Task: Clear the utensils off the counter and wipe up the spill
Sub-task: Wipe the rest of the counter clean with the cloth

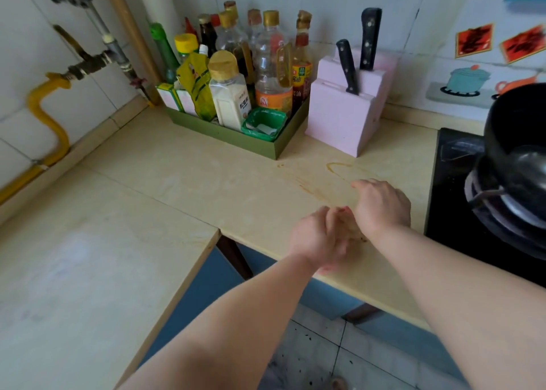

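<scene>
Left hand [316, 236], right hand [381, 203] touching; one spill [339, 171]; two knives [348, 64].

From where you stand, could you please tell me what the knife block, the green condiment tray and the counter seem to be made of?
The knife block looks like matte pink plastic, possibly painted wood: flat even colour, crisp edges. The condiment tray seems painted sheet metal or plastic: thin straight olive walls, dull sheen. The counter looks like polished stone or tile: cream veining, seams, glare.

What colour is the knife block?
The knife block is pale pink, clearest in the head view.
</scene>
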A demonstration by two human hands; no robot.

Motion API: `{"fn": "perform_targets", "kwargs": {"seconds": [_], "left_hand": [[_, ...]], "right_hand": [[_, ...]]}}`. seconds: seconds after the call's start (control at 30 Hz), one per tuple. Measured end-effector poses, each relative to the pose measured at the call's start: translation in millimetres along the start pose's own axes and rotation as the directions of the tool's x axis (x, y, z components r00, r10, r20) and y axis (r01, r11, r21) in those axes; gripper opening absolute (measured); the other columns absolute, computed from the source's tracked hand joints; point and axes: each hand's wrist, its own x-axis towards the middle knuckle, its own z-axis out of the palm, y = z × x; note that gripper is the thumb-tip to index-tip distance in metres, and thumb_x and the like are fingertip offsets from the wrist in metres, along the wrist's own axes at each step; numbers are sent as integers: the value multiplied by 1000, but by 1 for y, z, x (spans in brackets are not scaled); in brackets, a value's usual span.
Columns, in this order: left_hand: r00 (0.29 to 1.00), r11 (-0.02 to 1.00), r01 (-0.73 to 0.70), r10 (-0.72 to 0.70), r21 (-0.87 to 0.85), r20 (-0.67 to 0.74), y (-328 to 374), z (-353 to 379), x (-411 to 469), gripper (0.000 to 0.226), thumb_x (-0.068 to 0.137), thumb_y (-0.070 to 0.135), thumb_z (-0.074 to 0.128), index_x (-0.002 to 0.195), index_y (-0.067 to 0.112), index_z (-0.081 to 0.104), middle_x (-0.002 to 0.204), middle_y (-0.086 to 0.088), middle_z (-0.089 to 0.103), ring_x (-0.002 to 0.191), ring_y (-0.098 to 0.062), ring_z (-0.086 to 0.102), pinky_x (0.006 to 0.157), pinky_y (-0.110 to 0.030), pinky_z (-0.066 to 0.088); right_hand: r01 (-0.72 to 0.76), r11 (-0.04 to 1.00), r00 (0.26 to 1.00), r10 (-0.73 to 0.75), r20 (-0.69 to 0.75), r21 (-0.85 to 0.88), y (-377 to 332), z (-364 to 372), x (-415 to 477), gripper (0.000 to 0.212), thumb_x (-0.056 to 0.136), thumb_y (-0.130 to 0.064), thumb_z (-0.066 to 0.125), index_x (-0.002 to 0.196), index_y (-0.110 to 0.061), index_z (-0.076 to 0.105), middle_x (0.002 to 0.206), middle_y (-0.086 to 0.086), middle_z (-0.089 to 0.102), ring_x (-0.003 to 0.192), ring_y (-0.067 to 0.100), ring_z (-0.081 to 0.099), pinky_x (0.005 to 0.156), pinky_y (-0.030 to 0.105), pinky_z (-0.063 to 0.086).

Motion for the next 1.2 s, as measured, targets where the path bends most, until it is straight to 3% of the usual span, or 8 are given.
{"fn": "perform_targets", "kwargs": {"seconds": [0.1,0.17,0.27,0.37,0.53,0.8,1.07,1.2], "left_hand": [[894,835,368,-439,-410,-93,4,-31,29,52,100,52,27,133,18,49,129,-11,59,120,-31,54,98,-40,43],[879,904,426,-425,-44,-215,-13,-46,36,57,99,54,23,149,26,30,153,-6,37,139,-28,34,111,-47,29],[997,913,-2,-30,408,73,-44,-45,25,54,101,49,22,154,37,12,163,7,5,150,-20,1,120,-50,6],[934,821,-242,53,518,352,-64,-27,9,58,101,52,14,155,37,-3,163,11,-9,148,-14,-18,120,-46,-8],[963,844,60,-190,533,191,-92,-55,20,62,101,52,16,155,33,-7,162,9,-15,147,-14,-23,119,-44,-12],[859,726,455,-510,516,-41,-185,-138,-19,72,97,55,24,155,28,-9,162,4,-17,147,-21,-24,118,-49,-10],[586,514,801,-776,306,-234,-239,-188,-110,62,100,52,14,155,30,-5,163,2,-14,148,-21,-18,118,-49,-8],[503,442,859,-823,259,-262,-256,-201,-128,62,100,51,15,155,31,-5,163,2,-13,149,-23,-17,119,-51,-5]], "right_hand": [[-17,1000,1000,18,-26,24,-2,-1,0,39,91,-9,42,124,-21,60,123,5,62,116,27,54,91,34,40],[-25,999,1000,25,3,35,-4,1,-2,47,86,-1,40,125,-19,59,126,5,61,117,28,53,92,34,40],[-18,997,999,15,44,76,-6,8,-8,48,85,1,41,124,-18,60,125,6,61,115,29,55,91,35,44],[49,991,991,-64,119,121,-11,23,-13,39,87,-4,47,118,-19,64,122,6,62,109,31,60,85,35,50],[130,982,971,-154,182,140,-41,43,-8,57,88,4,39,132,-27,57,130,3,59,112,28,59,88,32,49],[340,927,888,-373,270,160,-126,60,6,54,81,10,39,123,-16,61,126,3,59,109,26,58,88,30,50],[565,810,758,-585,288,157,-205,67,-4,38,84,3,46,117,-11,59,125,5,56,111,25,55,84,27,42],[581,798,741,-601,300,162,-220,71,-4,52,85,9,38,133,-9,49,149,6,39,140,21,33,110,31,31]]}}
